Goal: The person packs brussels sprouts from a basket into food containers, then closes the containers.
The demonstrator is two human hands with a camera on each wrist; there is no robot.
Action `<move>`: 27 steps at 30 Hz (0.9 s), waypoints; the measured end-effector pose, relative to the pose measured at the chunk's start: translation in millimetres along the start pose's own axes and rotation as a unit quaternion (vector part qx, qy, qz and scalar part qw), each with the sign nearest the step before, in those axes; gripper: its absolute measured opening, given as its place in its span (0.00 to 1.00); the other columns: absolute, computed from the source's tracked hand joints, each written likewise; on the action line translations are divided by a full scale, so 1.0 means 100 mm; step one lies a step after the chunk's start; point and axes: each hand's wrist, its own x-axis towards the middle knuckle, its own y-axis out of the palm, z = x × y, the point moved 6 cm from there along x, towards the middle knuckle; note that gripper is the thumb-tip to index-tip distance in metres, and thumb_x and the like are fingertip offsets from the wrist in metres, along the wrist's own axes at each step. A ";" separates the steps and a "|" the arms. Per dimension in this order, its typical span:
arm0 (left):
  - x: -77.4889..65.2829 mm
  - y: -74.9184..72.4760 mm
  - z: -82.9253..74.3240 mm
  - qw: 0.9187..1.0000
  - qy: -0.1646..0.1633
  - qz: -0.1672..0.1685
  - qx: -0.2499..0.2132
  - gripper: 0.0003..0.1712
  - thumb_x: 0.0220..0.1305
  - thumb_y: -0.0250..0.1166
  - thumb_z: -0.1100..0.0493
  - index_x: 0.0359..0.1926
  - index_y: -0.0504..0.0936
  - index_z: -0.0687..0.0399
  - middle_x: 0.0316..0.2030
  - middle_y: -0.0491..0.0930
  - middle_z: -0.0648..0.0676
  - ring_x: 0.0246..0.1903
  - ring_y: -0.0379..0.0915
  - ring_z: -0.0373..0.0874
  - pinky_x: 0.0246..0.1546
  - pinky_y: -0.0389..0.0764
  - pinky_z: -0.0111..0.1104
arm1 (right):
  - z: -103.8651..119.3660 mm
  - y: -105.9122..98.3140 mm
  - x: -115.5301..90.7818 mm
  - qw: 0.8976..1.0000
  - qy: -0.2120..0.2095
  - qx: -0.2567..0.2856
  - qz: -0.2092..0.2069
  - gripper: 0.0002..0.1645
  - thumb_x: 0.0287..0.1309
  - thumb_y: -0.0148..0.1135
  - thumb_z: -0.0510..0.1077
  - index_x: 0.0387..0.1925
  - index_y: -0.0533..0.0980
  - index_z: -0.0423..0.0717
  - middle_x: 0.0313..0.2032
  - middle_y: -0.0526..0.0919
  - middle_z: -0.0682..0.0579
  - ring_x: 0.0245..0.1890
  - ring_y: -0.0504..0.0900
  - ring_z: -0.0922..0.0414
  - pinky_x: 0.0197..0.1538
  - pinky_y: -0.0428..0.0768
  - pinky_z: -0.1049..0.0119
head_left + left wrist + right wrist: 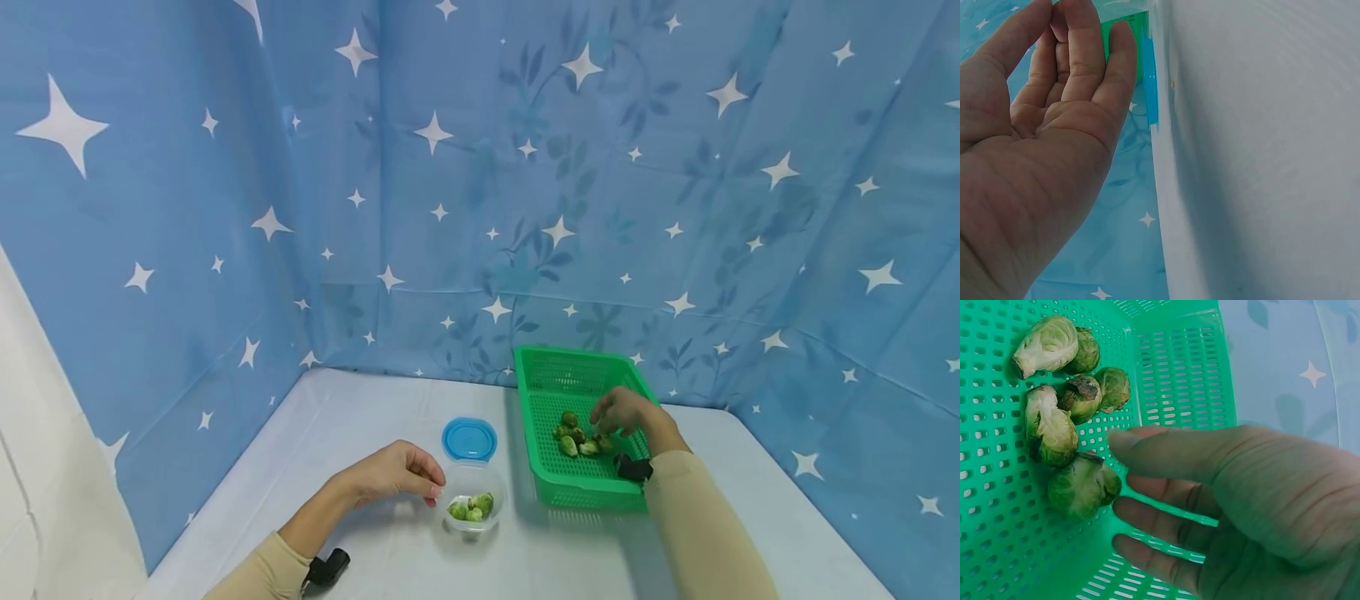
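My left hand (pixel 393 475) pinches the rim of a clear round plastic container (pixel 491 479) between thumb and fingers; in the left wrist view the fingertips run up to the top edge. Several Brussels sprouts (pixel 474 507) lie inside this container. Over in the green basket (pixel 551 492), my right hand (pixel 630 414) reaches down with fingers spread and nothing between them. Its fingertips (pixel 1124 440) are close beside the nearest Brussels sprout (pixel 1082 487). More sprouts, some with browned leaves, sit grouped on the basket's perforated floor, such as a pale one (pixel 1047 347).
A blue round lid (pixel 469 439) lies on the white table (pixel 390 550) just behind the clear container. The basket's raised walls surround the right hand. Behind the table hangs a blue curtain (pixel 450 208) with white stars. A black wrist camera (pixel 327 569) is strapped below the left hand.
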 end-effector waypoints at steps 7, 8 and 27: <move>0.00 -0.02 -0.01 1.000 0.003 0.002 0.002 0.18 0.65 0.73 0.61 0.48 0.85 0.73 0.38 0.89 0.55 0.37 0.88 0.48 0.49 0.85 0.39 | -0.02 0.03 0.00 1.000 0.015 -0.015 0.020 0.10 0.62 0.72 0.34 0.45 0.86 0.37 0.46 0.88 0.44 0.49 0.86 0.43 0.52 0.86 0.46; 0.00 -0.02 -0.01 1.000 0.003 0.002 0.004 0.18 0.65 0.73 0.61 0.48 0.85 0.73 0.38 0.89 0.54 0.37 0.88 0.47 0.49 0.85 0.39 | -0.03 0.04 0.01 0.999 0.017 -0.016 0.023 0.10 0.61 0.72 0.34 0.45 0.86 0.37 0.46 0.88 0.44 0.49 0.87 0.44 0.53 0.86 0.47; 0.00 -0.02 0.00 1.000 -0.002 -0.004 0.007 0.17 0.64 0.74 0.60 0.47 0.86 0.71 0.37 0.89 0.53 0.37 0.88 0.48 0.49 0.84 0.39 | -0.02 0.06 0.00 0.998 0.031 -0.038 0.049 0.09 0.59 0.72 0.30 0.42 0.87 0.39 0.44 0.87 0.47 0.44 0.87 0.49 0.51 0.87 0.51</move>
